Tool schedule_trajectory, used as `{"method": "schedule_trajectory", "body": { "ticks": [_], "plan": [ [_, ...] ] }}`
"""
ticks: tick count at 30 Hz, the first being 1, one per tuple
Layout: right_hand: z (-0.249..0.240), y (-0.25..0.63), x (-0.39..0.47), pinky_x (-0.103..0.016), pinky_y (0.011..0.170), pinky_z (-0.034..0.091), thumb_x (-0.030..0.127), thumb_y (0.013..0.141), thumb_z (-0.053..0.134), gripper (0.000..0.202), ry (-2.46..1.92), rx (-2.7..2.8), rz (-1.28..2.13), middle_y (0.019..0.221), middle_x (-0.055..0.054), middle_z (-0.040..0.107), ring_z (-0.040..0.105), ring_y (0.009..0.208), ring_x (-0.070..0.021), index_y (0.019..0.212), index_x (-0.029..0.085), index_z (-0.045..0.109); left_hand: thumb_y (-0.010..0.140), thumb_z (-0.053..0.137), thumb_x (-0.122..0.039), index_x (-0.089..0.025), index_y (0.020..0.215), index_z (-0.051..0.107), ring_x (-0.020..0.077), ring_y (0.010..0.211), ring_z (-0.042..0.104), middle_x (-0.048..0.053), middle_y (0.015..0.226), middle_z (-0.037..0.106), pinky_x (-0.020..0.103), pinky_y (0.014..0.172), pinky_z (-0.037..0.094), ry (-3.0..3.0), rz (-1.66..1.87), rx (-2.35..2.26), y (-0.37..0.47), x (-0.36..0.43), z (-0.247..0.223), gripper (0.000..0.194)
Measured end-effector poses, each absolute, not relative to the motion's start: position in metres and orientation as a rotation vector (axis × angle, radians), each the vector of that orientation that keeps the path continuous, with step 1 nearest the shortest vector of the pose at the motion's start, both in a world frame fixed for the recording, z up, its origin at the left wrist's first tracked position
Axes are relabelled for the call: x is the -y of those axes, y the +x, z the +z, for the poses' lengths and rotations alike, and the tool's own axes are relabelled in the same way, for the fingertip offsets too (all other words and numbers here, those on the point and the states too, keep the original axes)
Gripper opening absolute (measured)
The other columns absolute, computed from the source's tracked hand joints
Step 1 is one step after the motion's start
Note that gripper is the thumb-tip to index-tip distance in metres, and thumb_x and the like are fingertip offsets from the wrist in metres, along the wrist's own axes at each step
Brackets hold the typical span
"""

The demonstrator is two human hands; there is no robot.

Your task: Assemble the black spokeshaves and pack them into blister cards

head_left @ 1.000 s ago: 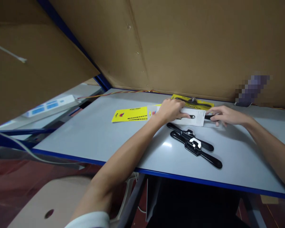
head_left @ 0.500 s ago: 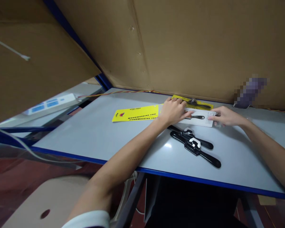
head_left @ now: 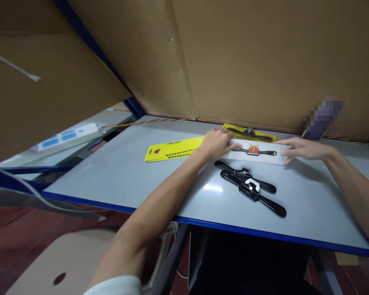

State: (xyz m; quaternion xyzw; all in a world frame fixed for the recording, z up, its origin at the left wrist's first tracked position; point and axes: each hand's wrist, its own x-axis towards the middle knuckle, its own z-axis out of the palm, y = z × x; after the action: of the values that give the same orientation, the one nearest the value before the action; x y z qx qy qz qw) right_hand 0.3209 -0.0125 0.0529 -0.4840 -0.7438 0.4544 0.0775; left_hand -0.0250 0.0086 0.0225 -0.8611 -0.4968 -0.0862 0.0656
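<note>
The left hand (head_left: 217,144) is laid over the left end of the white card (head_left: 258,152); how tight that grip is cannot be told. The card has been slid right since half a second ago, its long side is pointed left to right behind two black tools (head_left: 248,191) on the counter (head_left: 110,172), and its right end is pinched by the right hand (head_left: 299,148).

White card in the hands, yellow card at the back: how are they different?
The white card is pale, the yellow card bright. The white card shows a printed tool; the yellow card has a dark tool on it. The left hand and right hand hold the white card; the yellow card lies behind it. Both are long and narrow.
</note>
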Motion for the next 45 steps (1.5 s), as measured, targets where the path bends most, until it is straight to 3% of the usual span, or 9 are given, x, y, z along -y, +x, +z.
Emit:
{"method": "schedule_trajectory", "body": {
  "ticks": [6, 8, 13, 17, 21, 29, 36, 42, 45],
  "plan": [
    [0.053, 0.304, 0.017, -0.042, 0.070, 0.064, 0.057, 0.092, 0.068, 0.055, -1.595, 2.300, 0.935, 0.136, -0.009, 0.076, 0.074, 0.067, -0.0209, 0.136, 0.026, 0.077, 0.098, 0.054, -0.079, -0.020, 0.095, 0.073, 0.0316, 0.095, 0.072, 0.015, 0.099, 0.078, 0.039, 0.082, 0.048, -2.442, -0.476, 1.670, -0.016, -0.004, 0.019, 0.061],
    [0.048, 0.299, 0.017, -0.042, 0.072, 0.064, 0.056, 0.094, 0.065, 0.053, -1.546, 2.312, 0.817, 0.135, -0.007, 0.078, 0.076, 0.074, -0.0240, 0.136, 0.026, 0.077, 0.101, 0.048, -0.075, -0.019, 0.096, 0.072, 0.0306, 0.097, 0.070, 0.014, 0.101, 0.077, 0.038, 0.082, 0.047, -2.436, -0.524, 1.660, -0.017, -0.003, 0.021, 0.061],
    [0.030, 0.291, 0.016, -0.050, 0.112, 0.053, 0.045, 0.103, 0.057, 0.046, -1.295, 2.367, 0.324, 0.142, -0.007, 0.076, 0.071, 0.130, -0.0339, 0.139, 0.025, 0.077, 0.109, 0.034, -0.056, -0.020, 0.113, 0.070, 0.0307, 0.110, 0.068, 0.015, 0.116, 0.076, 0.037, 0.087, 0.048, -2.302, -0.657, 1.800, -0.040, -0.014, 0.025, 0.051],
    [0.014, 0.284, 0.022, -0.048, 0.099, 0.058, 0.037, 0.109, 0.042, 0.049, -1.377, 2.408, -0.012, 0.140, -0.013, 0.076, 0.075, 0.117, -0.0324, 0.146, 0.022, 0.071, 0.108, 0.031, -0.047, -0.019, 0.121, 0.071, 0.0370, 0.118, 0.067, 0.019, 0.129, 0.072, 0.044, 0.091, 0.050, -2.193, -0.516, 2.101, -0.062, -0.030, 0.017, 0.050],
    [0.003, 0.272, 0.031, -0.039, 0.081, 0.057, 0.039, 0.112, 0.039, 0.049, -1.463, 2.536, -0.240, 0.140, -0.010, 0.074, 0.075, 0.106, -0.0280, 0.150, 0.030, 0.068, 0.104, 0.033, -0.043, -0.013, 0.130, 0.070, 0.0447, 0.129, 0.060, 0.028, 0.137, 0.066, 0.054, 0.100, 0.049, -2.131, -0.428, 2.251, -0.075, -0.042, 0.004, 0.054],
    [-0.004, 0.256, 0.039, -0.043, 0.089, 0.058, 0.049, 0.114, 0.035, 0.051, -1.489, 2.684, -0.323, 0.140, -0.010, 0.073, 0.070, 0.118, -0.0315, 0.151, 0.033, 0.066, 0.099, 0.035, -0.059, -0.011, 0.157, 0.051, 0.0540, 0.137, 0.052, 0.035, 0.152, 0.053, 0.067, 0.104, 0.042, -1.995, -0.386, 2.498, -0.088, -0.051, -0.010, 0.077],
    [0.015, 0.280, 0.049, -0.051, 0.098, 0.057, 0.051, 0.100, 0.063, 0.053, -1.593, 2.392, -0.256, 0.148, -0.012, 0.069, 0.068, 0.126, -0.0382, 0.147, 0.028, 0.068, 0.096, 0.044, -0.055, -0.014, 0.164, 0.043, 0.0484, 0.137, 0.049, 0.031, 0.147, 0.057, 0.059, 0.109, 0.041, -2.076, -0.540, 2.317, -0.095, -0.057, -0.020, 0.079],
    [0.035, 0.365, 0.072, -0.061, 0.087, 0.057, 0.061, 0.095, 0.058, 0.066, -2.086, 2.163, -0.247, 0.152, -0.018, 0.065, 0.068, 0.124, -0.0490, 0.152, 0.028, 0.063, 0.097, 0.040, -0.057, -0.010, 0.159, 0.046, 0.0398, 0.132, 0.055, 0.025, 0.141, 0.064, 0.048, 0.115, 0.041, -2.325, -0.622, 2.159, -0.112, -0.068, -0.020, 0.079],
    [0.033, 0.407, 0.078, -0.061, 0.084, 0.056, 0.060, 0.093, 0.059, 0.072, -2.273, 2.159, -0.134, 0.145, -0.026, 0.069, 0.068, 0.121, -0.0526, 0.152, 0.019, 0.062, 0.094, 0.044, -0.056, -0.010, 0.153, 0.052, 0.0342, 0.124, 0.061, 0.020, 0.139, 0.069, 0.042, 0.112, 0.045, -2.547, -0.613, 1.955, -0.117, -0.070, -0.019, 0.076]
  ]
}}
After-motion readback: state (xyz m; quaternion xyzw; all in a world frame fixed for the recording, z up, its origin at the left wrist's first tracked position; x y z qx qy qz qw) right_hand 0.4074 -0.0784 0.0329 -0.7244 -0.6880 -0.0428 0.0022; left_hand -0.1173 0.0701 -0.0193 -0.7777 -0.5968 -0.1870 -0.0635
